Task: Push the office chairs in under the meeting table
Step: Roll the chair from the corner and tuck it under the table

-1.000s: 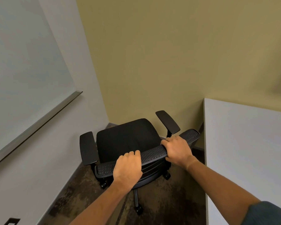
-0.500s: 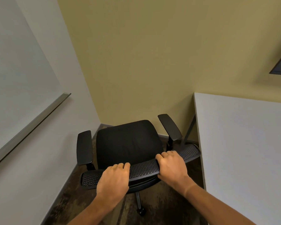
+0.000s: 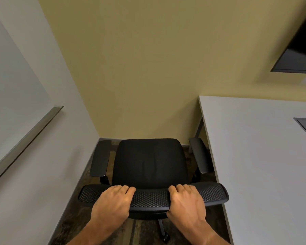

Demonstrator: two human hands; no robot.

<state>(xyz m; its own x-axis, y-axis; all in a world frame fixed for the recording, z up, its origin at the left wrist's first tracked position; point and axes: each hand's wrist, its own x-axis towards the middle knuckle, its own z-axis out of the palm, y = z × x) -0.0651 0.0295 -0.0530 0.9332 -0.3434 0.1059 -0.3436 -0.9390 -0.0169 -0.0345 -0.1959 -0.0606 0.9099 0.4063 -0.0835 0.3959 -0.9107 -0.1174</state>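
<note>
The task looks barely begun: the office chair (image 3: 149, 163) stands on the floor beside the table's (image 3: 254, 156) left edge, facing the yellow wall, not under the top. It must be turned and rolled in. Left hand (image 3: 111, 202) and right hand (image 3: 185, 202) both grip its mesh backrest (image 3: 150, 197). Black fabric seat, 2 padded armrests, right one just beside the table edge

Chair (image 3: 148, 163) now squared to the yellow wall, no longer angled; its right armrest (image 3: 200, 154) sits just beside the table (image 3: 254, 156) edge. My hands (image 3: 111, 202) (image 3: 185, 200) sit level on the backrest. Screen (image 3: 300, 50) enters upper right.
</note>
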